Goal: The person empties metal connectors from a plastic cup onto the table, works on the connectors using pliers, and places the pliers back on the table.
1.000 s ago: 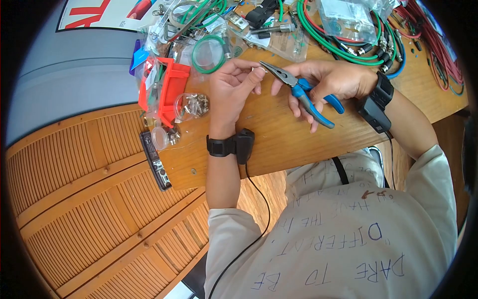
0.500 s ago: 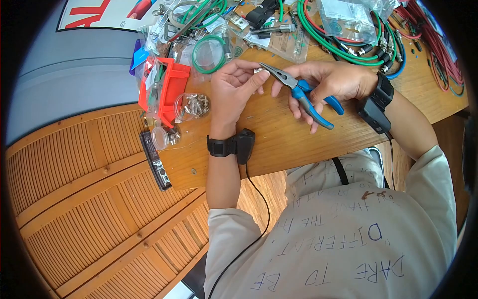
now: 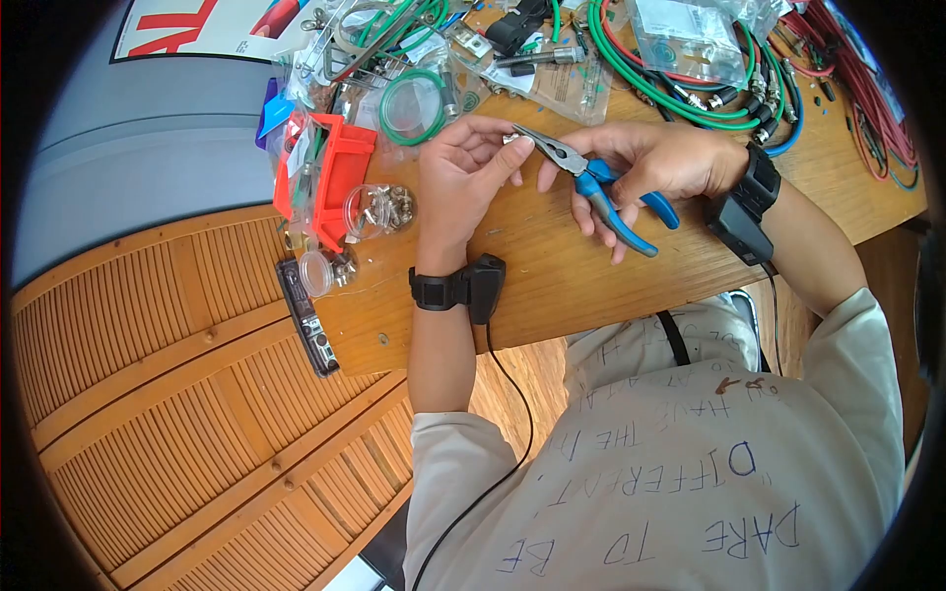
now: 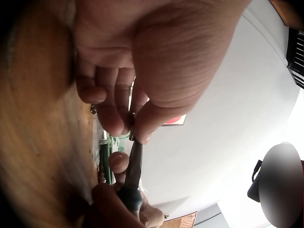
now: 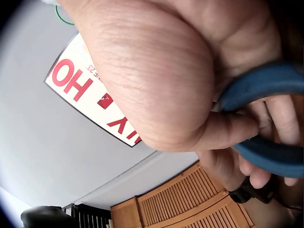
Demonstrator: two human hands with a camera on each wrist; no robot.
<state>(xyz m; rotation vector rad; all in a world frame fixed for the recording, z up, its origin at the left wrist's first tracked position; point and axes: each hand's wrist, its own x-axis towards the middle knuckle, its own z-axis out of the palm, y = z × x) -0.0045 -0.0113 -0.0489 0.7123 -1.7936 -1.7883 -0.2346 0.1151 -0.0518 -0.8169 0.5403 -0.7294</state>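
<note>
Between its thumb and index finger my left hand (image 3: 455, 177) pinches a small silvery metal piece (image 3: 510, 140), mostly covered by the fingertips. My right hand (image 3: 680, 158) holds needle-nose pliers (image 3: 595, 185) with blue handles, the thumb over one handle and fingers about the other. The narrow nose of the pliers reaches right to the left fingertips and overlaps the metal piece. In the left wrist view the dark plier nose (image 4: 135, 166) meets the left thumb tip. Both blue handles (image 5: 266, 85) stand spread apart in the right wrist view.
Left of the hands stand a clear jar of small metal parts (image 3: 384, 210) and a red plastic bin (image 3: 345, 177). Farther back lie a green cable coil (image 3: 386, 110), plastic bags (image 3: 690, 44) and cables with connectors. A dark device (image 3: 308, 320) sits at the table's left edge.
The metal piece shows more between the left thumb and index finger than a second ago. The left hand has shifted slightly; the pliers stay nearly in place.
</note>
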